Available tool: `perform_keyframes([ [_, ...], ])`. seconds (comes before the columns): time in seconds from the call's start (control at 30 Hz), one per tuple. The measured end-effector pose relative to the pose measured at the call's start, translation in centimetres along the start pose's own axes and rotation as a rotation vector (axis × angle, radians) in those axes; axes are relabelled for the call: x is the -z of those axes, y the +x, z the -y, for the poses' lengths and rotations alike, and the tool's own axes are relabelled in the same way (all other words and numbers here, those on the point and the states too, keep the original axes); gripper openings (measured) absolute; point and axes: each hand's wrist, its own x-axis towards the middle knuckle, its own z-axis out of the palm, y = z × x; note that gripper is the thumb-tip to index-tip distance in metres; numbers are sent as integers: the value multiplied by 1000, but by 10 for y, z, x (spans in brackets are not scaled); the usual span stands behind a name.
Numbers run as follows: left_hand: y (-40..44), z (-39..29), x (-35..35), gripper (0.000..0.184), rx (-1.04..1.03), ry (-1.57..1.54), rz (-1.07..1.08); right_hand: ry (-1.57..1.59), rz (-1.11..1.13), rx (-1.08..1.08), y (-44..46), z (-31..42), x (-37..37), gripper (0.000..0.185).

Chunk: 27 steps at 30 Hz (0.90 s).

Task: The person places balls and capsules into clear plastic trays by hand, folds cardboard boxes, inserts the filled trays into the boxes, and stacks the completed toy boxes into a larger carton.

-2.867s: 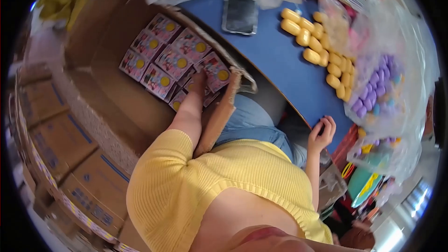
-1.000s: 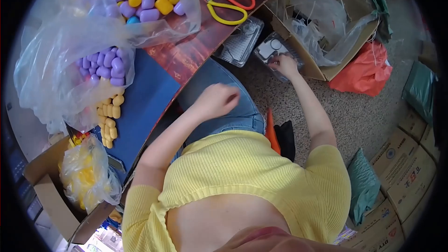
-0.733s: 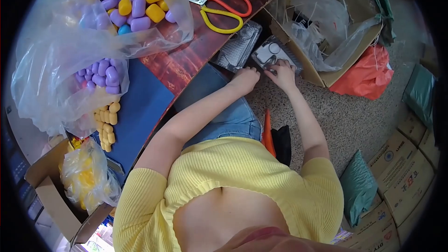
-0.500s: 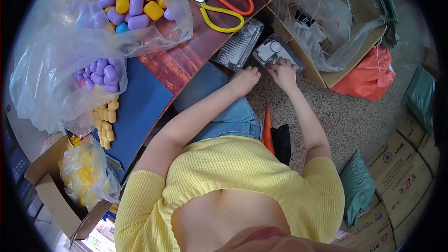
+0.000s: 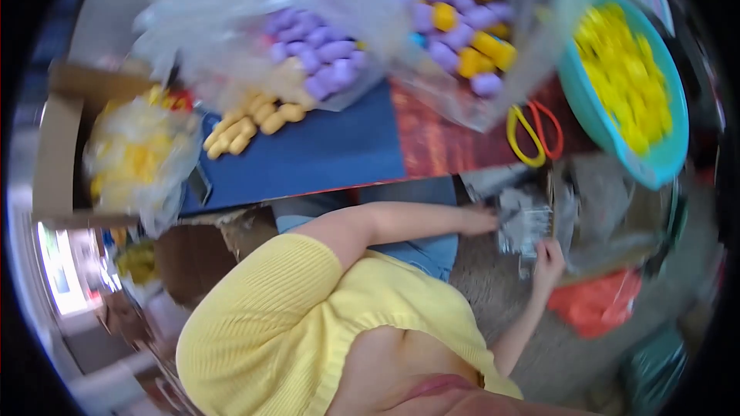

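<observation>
A clear plastic package [image 5: 526, 222] with a silvery, shiny surface is beside the table's front edge, blurred by motion. My right hand [image 5: 549, 256] is at its lower right corner, fingers curled closed on the edge. At the package's left side is my left hand [image 5: 482, 221], its fingers smeared and partly hidden. Another grey, shiny piece [image 5: 493, 182] shows just behind, under the table edge. Scissors [image 5: 534, 135] with one red and one yellow handle lie on the table above both hands.
An open cardboard box [image 5: 617, 262] holding plastic bags stands right of my hands, a red-orange bag [image 5: 597, 304] below it. A turquoise basin [image 5: 674, 158] holds yellow pieces. Plastic bags of purple and orange pieces [image 5: 462, 31] and several tan pieces [image 5: 235, 131] lie on the table [image 5: 324, 150].
The view has swung left, bringing the basin and more of the table into sight. Both hands are now at one package's sides, and it sits closer to the cardboard box.
</observation>
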Motion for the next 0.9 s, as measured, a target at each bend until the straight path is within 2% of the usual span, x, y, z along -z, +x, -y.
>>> perform_keyframes([
  [0.03, -10, -14, 25, 51, 25, -126, -14, 175, 81, -24, -3, 19, 27, 7],
  [0.1, -35, -36, 55, 71, -111, -641, -303, 700, 34, -138, -22, 21, 63, 11],
  [0.13, -69, -54, 102, 76, -101, -1010, -231, 933, -115, -45, -22, 70, 53, 11],
  [0.17, -105, -72, 153, 82, -73, -1451, -173, 953, -77, 86, -18, 85, 34, 6],
  [0.2, -140, -89, 204, 88, -16, -1823, -139, 1023, 33, 126, -11, 114, 15, 5],
  [0.23, -169, -93, 217, 99, -132, -1885, -284, 1089, 146, 157, -3, 143, -3, 8],
  [0.27, -202, -95, 229, 90, -123, -1771, -488, 1109, 258, 109, 1, 164, -29, 11],
  [0.33, -263, -97, 241, 80, 369, -1355, -812, 1276, 451, -36, 1, 209, -92, 14],
  [0.37, -293, -111, 264, 66, 664, -1269, -876, 1326, 554, 204, 7, 219, -131, 10],
  [0.43, -347, -113, 262, 57, 730, -1086, -1017, 1427, 713, -155, -1, 273, -166, 5],
  [0.47, -367, -109, 253, 47, 760, -811, -1079, 1437, 788, -223, -3, 278, -189, 9],
  [0.53, -405, -104, 242, 51, 998, -682, -995, 1369, 855, -387, -11, 288, -222, 18],
  [0.6, -432, -100, 233, 50, 1010, -607, -993, 1122, 966, -580, -9, 299, -229, 32],
  [0.63, -445, -97, 228, 49, 1023, -529, -968, 1101, 972, -579, -7, 303, -227, 32],
  [0.7, -470, -90, 221, 48, 1041, -377, -915, 663, 1168, -604, 5, 305, -215, 35],
  [0.77, -508, -83, 245, 38, 1098, -399, -881, 515, 1381, -373, 15, 306, -196, 27],
  [0.8, -530, -71, 250, 24, 1065, -316, -987, 496, 1374, -371, 23, 318, -190, 27],
  [0.87, -568, -31, 268, 24, 1204, 15, -1138, 398, 1406, 18, 35, 353, -172, 20],
  [0.9, -590, 4, 269, 25, 1170, 180, -1210, 359, 1354, 123, 45, 377, -172, 14],
])
